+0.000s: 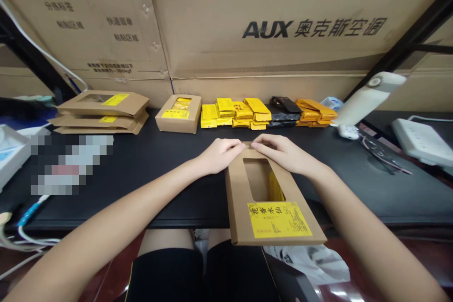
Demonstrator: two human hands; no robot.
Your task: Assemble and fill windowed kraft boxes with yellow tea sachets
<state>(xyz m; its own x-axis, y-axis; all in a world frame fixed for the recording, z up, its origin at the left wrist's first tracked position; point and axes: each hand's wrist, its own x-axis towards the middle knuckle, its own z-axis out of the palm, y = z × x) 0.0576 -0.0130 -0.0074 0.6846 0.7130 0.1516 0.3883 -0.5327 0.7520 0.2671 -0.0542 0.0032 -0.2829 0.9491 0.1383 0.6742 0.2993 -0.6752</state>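
A brown cardboard box with a cut-out window and a yellow label rests at the desk's front edge, its near end jutting out over my lap. Something yellow shows inside through the window. At the far end of the box, my left hand is closed on the left corner, fingers bent over the edge. My right hand grips the same end from the right, its fingertips close to those of the left.
Behind the hands stand a closed windowed box, rows of yellow packets, black packets and orange packets. Flattened boxes are stacked at left. A bottle, glasses and a white device sit at right.
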